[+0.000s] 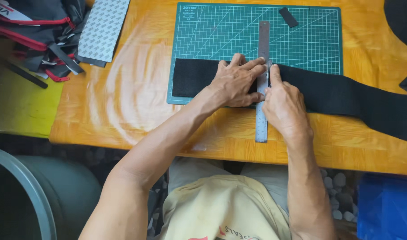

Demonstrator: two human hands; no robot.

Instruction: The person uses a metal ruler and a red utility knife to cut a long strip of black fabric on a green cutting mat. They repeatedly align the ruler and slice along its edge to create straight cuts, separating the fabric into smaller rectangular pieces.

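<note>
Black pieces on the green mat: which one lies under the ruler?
The long black strip, crossing the mat beneath the ruler and both hands. The small black piece lies apart near the mat's top edge.

Hands: two, left, right, both at centre.
Steel ruler: one, lying 12-to-6 across mat.
Green cutting mat: one, 12 o'clock.
Wide black strip: one, running 9 to 3.
Small black scrap: one, 1 o'clock.
Grey patterned sheet: one, 10 o'clock.
Wooden tabletop: one.
Grey bin: one, 8 o'clock.
Blue crate: one, 4 o'clock.
</note>
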